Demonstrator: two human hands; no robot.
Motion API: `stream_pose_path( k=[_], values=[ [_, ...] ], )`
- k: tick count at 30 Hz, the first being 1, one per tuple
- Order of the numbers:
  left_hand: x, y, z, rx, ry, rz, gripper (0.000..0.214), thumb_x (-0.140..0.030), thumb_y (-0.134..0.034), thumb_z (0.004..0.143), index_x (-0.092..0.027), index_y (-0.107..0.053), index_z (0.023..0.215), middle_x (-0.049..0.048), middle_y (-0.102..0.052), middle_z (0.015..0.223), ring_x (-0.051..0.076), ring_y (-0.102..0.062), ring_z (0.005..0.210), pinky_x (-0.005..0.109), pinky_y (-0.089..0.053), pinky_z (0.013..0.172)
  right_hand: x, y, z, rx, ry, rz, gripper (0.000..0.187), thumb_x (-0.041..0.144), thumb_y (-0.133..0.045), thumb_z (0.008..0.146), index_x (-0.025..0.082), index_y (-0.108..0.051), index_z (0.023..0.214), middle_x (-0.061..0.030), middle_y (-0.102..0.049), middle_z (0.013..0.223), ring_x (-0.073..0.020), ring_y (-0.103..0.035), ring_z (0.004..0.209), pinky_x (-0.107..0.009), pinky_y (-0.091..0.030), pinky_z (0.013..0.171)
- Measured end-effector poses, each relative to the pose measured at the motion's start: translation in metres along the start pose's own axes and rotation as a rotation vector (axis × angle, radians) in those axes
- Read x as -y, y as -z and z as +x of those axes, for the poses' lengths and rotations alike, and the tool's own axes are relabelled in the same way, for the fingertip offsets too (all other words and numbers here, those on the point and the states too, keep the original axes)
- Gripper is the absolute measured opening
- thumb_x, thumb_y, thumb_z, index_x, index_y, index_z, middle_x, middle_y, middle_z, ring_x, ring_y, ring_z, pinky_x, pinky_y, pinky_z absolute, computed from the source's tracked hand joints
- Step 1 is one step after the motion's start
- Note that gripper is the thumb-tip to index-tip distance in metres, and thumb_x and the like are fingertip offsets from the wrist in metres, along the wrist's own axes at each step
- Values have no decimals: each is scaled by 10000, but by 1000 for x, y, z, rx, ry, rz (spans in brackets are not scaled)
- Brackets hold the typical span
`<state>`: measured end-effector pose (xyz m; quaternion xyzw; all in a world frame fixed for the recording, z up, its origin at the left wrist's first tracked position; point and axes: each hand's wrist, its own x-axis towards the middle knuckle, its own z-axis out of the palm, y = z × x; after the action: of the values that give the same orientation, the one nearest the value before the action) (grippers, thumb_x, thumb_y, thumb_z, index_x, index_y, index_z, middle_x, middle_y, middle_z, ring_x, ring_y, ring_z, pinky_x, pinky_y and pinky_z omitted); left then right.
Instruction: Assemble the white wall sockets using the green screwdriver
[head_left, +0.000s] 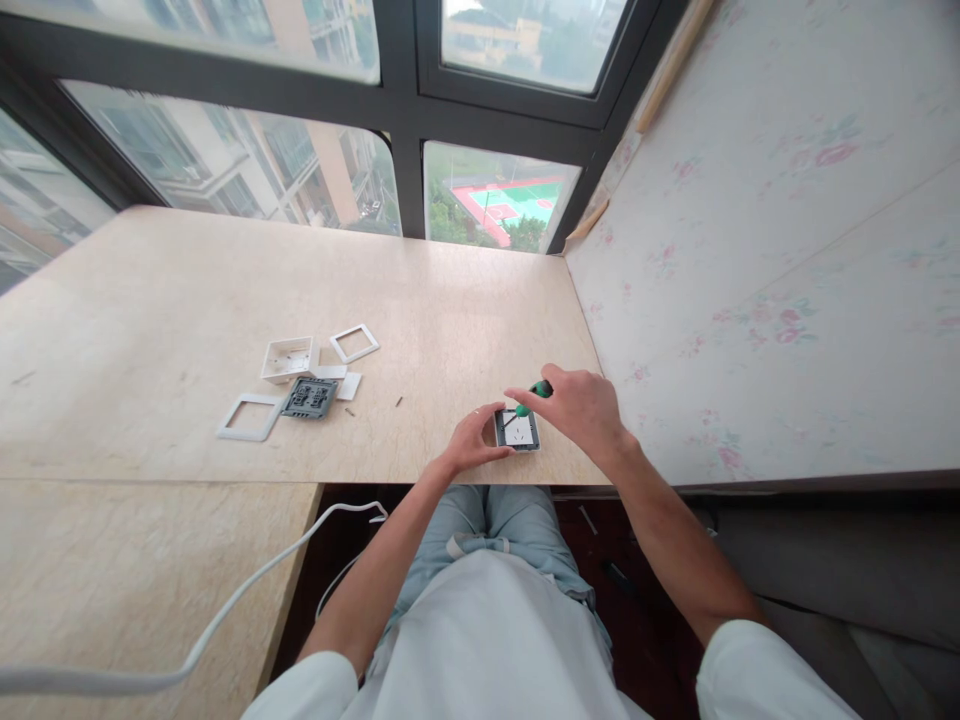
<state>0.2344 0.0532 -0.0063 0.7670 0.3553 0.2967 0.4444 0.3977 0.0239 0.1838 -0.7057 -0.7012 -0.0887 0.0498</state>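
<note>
A wall socket with a white face and dark grey frame lies on the sill near its front edge. My left hand grips it from the left, thumb along the near side and fingers at the far corner. In my right hand is a screwdriver with a green and black handle. It is held tilted, its tip down at the left part of the socket's frame. The exact spot where the tip meets the socket is too small to make out.
To the left lie a white back box, a dark grey socket module, two white frames and small white plates. Two tiny screws lie nearby. A white cable crosses the lower left. A papered wall bounds the right.
</note>
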Motion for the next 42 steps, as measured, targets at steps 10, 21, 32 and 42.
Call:
stream_pose_path(
  k=[10, 21, 32, 42],
  values=[
    [1, -1, -1, -4, -18, 19, 827, -478, -814, 669, -264, -455, 1383, 94, -558, 1387, 319, -527, 1272, 476, -411, 1073, -8, -6, -6, -65, -10, 34, 595, 755, -479, 828, 199, -628, 680, -80, -655, 575, -203, -613, 548, -272, -210, 494],
    [5, -2, -1, 26, -47, 87, 870, -497, -775, 706, -227, -388, 1438, 139, -482, 1457, 325, -457, 1346, 497, -364, 1121, -58, 2, -20, -233, -206, 845, 419, 604, -617, 826, 211, -582, 685, 24, -549, 547, -129, -489, 501, -254, -356, 492],
    [0, -2, 1, 34, -16, 125, 720, -470, -716, 772, -203, -463, 1391, 145, -500, 1431, 316, -469, 1330, 481, -375, 1115, -84, -29, -54, -179, -339, 1148, 343, 529, -660, 825, 204, -638, 716, -36, -685, 685, -187, -640, 641, -293, -501, 610],
    [0, 5, 7, 88, -45, 65, 679, -498, -712, 776, -177, -486, 1330, 158, -531, 1355, 312, -515, 1244, 471, -412, 1064, -91, -51, -64, -157, -365, 1243, 359, 546, -615, 852, 212, -642, 724, -53, -666, 721, -205, -621, 654, -333, -512, 633]
  ],
)
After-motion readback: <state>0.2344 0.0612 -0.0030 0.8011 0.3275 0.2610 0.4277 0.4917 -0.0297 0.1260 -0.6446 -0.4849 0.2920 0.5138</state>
